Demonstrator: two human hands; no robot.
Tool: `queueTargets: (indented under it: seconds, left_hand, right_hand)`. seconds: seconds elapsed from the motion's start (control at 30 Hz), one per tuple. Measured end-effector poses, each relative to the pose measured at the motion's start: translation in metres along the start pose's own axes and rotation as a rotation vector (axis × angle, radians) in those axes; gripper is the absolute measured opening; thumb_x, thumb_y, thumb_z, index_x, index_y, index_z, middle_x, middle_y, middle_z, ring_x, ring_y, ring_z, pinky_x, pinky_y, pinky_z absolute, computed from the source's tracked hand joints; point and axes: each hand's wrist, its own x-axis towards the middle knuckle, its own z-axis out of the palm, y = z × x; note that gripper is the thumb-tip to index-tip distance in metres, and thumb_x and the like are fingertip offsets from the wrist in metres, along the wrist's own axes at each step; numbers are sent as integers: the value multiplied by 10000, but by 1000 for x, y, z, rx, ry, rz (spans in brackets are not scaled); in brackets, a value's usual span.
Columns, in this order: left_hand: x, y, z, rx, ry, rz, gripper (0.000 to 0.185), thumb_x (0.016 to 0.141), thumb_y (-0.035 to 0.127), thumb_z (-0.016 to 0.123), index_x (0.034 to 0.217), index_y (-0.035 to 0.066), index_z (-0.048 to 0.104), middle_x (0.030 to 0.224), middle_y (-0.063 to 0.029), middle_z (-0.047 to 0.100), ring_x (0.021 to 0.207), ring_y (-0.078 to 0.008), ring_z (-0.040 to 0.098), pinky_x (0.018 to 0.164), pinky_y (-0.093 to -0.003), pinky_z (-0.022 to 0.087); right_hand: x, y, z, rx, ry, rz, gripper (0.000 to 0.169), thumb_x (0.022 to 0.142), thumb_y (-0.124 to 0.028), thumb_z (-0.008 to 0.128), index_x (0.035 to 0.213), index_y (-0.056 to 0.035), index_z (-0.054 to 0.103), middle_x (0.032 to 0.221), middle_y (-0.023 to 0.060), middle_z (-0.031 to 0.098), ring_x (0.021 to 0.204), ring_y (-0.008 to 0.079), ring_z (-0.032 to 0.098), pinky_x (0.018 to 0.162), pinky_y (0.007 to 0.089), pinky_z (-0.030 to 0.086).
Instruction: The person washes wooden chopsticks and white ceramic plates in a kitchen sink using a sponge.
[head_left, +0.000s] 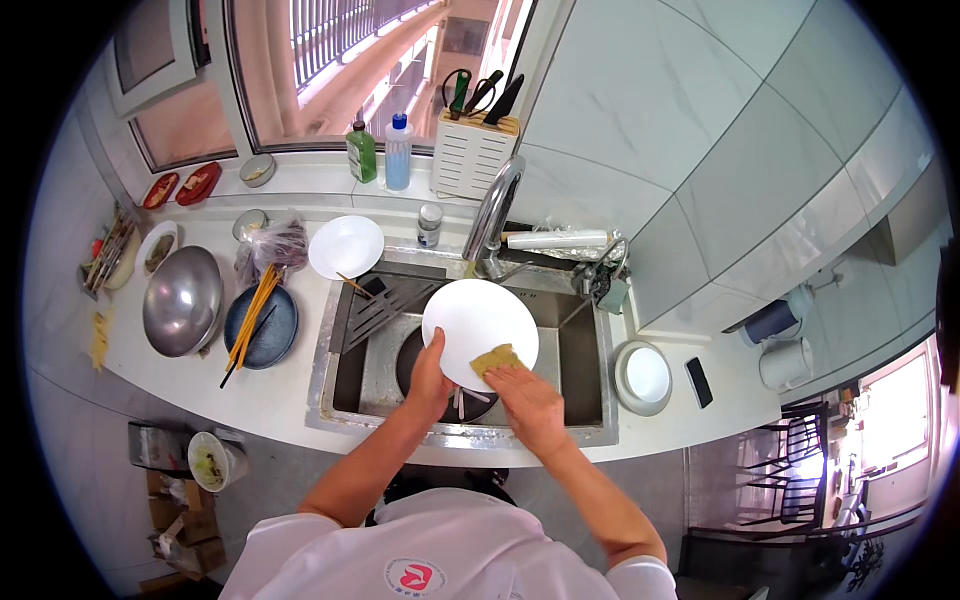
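Note:
A white plate (480, 319) is tilted up over the stainless steel sink (585, 360). My left hand (431, 379) grips its lower left rim, thumb on the face and fingers behind. Between the fingers of my right hand (529, 401) is a yellowish cleaning cloth or sponge (497, 360), pressed against the plate's lower right face. Below the plate, a dark round pan (409, 360) lies in the basin, mostly hidden. The chrome faucet (499, 202) arches down behind the plate; whether water runs is hard to tell.
A grey slotted rack (386, 315) spans the sink's left side. Leftward are a white bowl (346, 247), a dark blue plate (281, 337) bearing chopsticks (255, 311), and a metal bowl (183, 300). Stacked dishes (646, 375) and a phone (698, 382) lie right. Behind stands a knife block (474, 154).

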Motion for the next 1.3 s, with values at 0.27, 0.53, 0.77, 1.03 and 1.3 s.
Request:
queueTargets:
  seconds: [0.27, 0.53, 0.77, 1.03, 1.3]
  left_hand:
    - [3, -19, -12, 80, 16, 36, 530, 1014, 490, 394, 1295, 48, 473, 1173, -98, 596, 1041, -211, 625, 810, -373, 546]
    - [8, -18, -23, 276, 14, -7, 608, 995, 549, 396, 1405, 101, 373, 1228, -103, 566, 1035, -202, 630, 671, -330, 579]
    - [19, -11, -38, 296, 43, -20, 606, 994, 557, 383, 1398, 105, 380, 1213, -97, 574, 1014, -199, 636, 651, -328, 577]
    - [15, -20, -32, 393, -45, -150, 570, 1004, 546, 354, 1358, 104, 423, 1165, -106, 604, 937, -199, 671, 621, -346, 589]
    - [14, -8, -49, 397, -120, -229, 539, 1012, 520, 366, 1283, 78, 513, 1121, -76, 644, 965, -173, 664, 726, -297, 573]
  right_hand:
    - [-3, -23, 26, 25, -56, 90, 405, 759, -7, 686, 1158, -74, 658, 1126, 111, 683, 1056, 277, 657, 944, 391, 522]
    - [6, 16, 0, 104, -296, 373, 486, 888, -277, 629, 1295, -24, 552, 1378, 157, 519, 1297, 324, 468, 1085, 419, 379]
    - [-2, -15, 3, 298, -467, 251, 442, 905, -166, 566, 1335, -65, 532, 1383, 140, 518, 1303, 313, 466, 1071, 399, 395]
    - [16, 27, 27, 182, -281, 385, 416, 933, -188, 538, 1324, -47, 538, 1395, 158, 504, 1300, 318, 466, 1079, 385, 377]
    - [16, 0, 12, 232, -462, 108, 399, 929, -194, 553, 1301, -52, 556, 1345, 130, 546, 1295, 279, 473, 1104, 411, 357]
